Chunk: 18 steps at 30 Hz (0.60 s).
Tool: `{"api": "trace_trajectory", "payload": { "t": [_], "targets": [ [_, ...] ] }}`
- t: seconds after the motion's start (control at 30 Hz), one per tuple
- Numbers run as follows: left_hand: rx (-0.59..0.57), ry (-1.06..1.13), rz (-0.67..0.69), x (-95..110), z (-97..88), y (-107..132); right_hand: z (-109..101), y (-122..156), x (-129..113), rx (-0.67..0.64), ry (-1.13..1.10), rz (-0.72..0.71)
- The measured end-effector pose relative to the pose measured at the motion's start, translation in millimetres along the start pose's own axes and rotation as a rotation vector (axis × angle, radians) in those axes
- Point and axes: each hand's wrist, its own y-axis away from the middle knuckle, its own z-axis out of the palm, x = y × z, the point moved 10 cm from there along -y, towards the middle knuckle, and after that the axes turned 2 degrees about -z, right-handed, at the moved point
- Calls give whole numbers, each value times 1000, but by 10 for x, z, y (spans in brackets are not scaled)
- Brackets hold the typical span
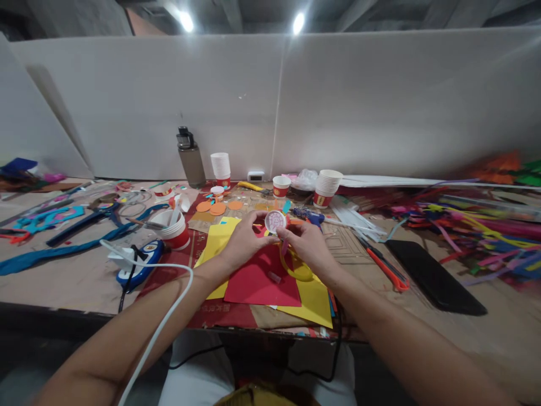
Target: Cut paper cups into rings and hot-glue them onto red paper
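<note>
Over the sheets of coloured paper, my left hand is closed with its fingers around the side of a small round white piece with a pink pattern, perhaps a cup bottom. My right hand grips the same piece from the other side, thumb at its lower edge. Just under the right hand is a yellow loop; whether the hand touches it is unclear. Beneath both hands lies a red sheet on top of yellow sheets. A small pinkish scrap rests on the red sheet.
Paper cups are stacked behind, near a bottle. To the left stand a cup holding tools and a blue power strip with a white cable. A glue gun, red-handled tool and phone lie right.
</note>
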Motion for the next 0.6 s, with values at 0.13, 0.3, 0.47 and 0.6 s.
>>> {"api": "trace_trajectory", "payload": {
  "t": [0.13, 0.3, 0.47, 0.6],
  "targets": [
    [10, 0, 11, 4, -11, 7, 26, 13, -59, -2, -4, -66],
    [-17, 7, 24, 29, 14, 16, 13, 18, -54, 17, 27, -76],
    [3, -12, 38, 53, -4, 14, 46, 35, -67, -11, -15, -62],
    [40, -11, 60, 82, -41, 9, 26, 45, -105, 13, 13, -54]
  ]
}}
